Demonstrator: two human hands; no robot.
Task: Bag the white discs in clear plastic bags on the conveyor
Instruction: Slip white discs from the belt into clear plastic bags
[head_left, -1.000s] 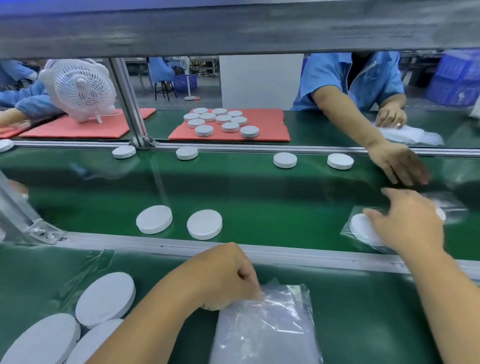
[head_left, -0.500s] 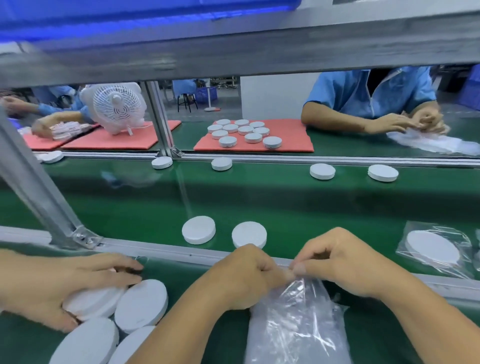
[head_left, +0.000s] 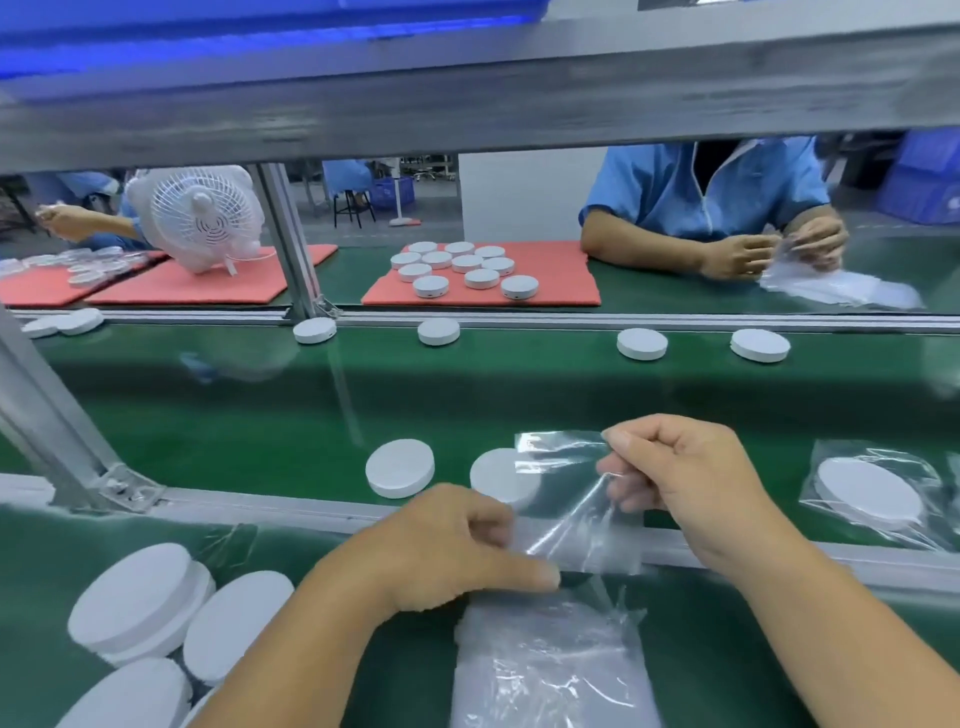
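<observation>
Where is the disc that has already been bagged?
In the head view the bagged disc lies at the far right on the green conveyor belt, just beyond the metal rail and to the right of the right hand, apart from it.

Factory packing line, as I see it through head camera: green conveyor belt (head_left: 260, 415) between aluminium rails (head_left: 571, 319), white discs (head_left: 400, 467) spaced along it, worker in blue uniform (head_left: 701, 192) opposite, red mats (head_left: 561, 270), desk fan (head_left: 200, 218), blue crates (head_left: 924, 182) behind.
</observation>
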